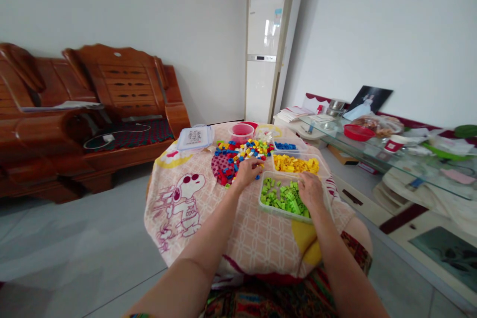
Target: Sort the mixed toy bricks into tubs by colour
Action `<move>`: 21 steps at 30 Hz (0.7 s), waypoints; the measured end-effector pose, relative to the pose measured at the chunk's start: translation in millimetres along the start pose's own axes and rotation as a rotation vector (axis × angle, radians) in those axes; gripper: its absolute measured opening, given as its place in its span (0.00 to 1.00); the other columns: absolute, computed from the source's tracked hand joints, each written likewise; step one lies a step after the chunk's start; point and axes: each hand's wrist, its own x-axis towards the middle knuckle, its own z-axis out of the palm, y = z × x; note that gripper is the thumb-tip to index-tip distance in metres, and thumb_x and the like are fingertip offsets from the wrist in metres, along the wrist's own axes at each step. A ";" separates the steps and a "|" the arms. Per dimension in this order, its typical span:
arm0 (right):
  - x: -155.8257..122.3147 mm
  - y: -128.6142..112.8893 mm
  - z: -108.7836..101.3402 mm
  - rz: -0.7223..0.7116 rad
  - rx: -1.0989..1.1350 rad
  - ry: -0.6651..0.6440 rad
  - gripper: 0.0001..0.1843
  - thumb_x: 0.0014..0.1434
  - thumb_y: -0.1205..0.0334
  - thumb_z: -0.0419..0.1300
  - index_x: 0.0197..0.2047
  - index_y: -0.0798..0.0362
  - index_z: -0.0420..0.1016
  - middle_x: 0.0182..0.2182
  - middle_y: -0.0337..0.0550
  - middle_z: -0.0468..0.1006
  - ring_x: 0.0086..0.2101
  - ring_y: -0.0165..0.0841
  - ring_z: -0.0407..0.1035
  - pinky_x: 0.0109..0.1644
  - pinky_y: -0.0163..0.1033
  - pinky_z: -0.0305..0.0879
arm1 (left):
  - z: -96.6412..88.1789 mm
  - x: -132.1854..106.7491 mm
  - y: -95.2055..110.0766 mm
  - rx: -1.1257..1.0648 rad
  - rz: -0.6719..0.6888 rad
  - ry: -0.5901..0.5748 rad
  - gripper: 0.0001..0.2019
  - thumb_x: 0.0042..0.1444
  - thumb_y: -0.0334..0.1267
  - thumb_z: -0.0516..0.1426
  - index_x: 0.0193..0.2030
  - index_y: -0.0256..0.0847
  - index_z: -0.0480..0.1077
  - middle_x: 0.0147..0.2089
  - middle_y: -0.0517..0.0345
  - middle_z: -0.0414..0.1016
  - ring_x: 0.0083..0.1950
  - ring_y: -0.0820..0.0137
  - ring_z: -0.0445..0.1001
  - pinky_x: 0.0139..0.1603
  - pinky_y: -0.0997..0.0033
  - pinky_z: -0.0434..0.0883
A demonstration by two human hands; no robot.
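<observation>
My left hand [249,172] is at the right edge of a loose pile of mixed toy building bricks [242,151]. Its fingers are bent together, and a bit of yellow shows at the tips, too small to make out surely. My right hand [311,191] hovers over the right side of a clear plastic box of green bricks [285,198]. Its fingers are curled, hiding whatever may be in them. Just beyond it stands a box of yellow bricks [294,163], with a box of blue bricks [286,146] behind that.
A patterned cloth [246,228] covers the round table. At its far side are a pink tub [241,131] and a clear lid [195,137]. A wooden sofa [122,84] stands left. To the right, a glass-topped stand [391,154] carries a red bowl [358,132] and a paper cup [395,144].
</observation>
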 end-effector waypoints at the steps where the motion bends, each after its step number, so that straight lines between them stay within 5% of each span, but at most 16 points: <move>1: 0.1 0.7 0.8 -0.002 -0.001 0.007 0.17 0.61 0.71 0.56 0.49 0.57 0.82 0.49 0.55 0.82 0.52 0.43 0.73 0.61 0.47 0.67 | 8.3 4.1 7.0 -0.013 0.060 -0.035 0.19 0.55 0.29 0.59 0.52 0.40 0.82 0.41 0.55 0.85 0.40 0.68 0.81 0.45 0.72 0.77; 5: 1.0 4.4 3.4 -0.017 0.003 0.021 0.17 0.61 0.71 0.56 0.50 0.57 0.82 0.50 0.56 0.83 0.52 0.43 0.74 0.61 0.47 0.68 | 34.2 16.7 29.4 -0.059 0.212 -0.035 0.25 0.57 0.31 0.59 0.62 0.41 0.77 0.51 0.48 0.84 0.48 0.63 0.81 0.53 0.64 0.78; 8: 1.5 6.2 3.8 -0.032 0.012 0.013 0.17 0.61 0.72 0.56 0.49 0.57 0.82 0.48 0.55 0.83 0.51 0.43 0.74 0.61 0.47 0.68 | 35.3 18.7 30.8 -0.056 0.223 -0.018 0.28 0.57 0.31 0.58 0.66 0.41 0.74 0.55 0.46 0.83 0.52 0.61 0.81 0.58 0.59 0.77; 21: 1.0 -2.7 -2.4 0.022 -0.008 -0.029 0.17 0.62 0.71 0.56 0.51 0.60 0.81 0.52 0.59 0.82 0.54 0.44 0.72 0.64 0.47 0.65 | -48.8 -10.8 -35.4 0.592 -0.328 -0.028 0.14 0.63 0.34 0.58 0.49 0.48 0.84 0.53 0.53 0.85 0.56 0.60 0.81 0.59 0.65 0.73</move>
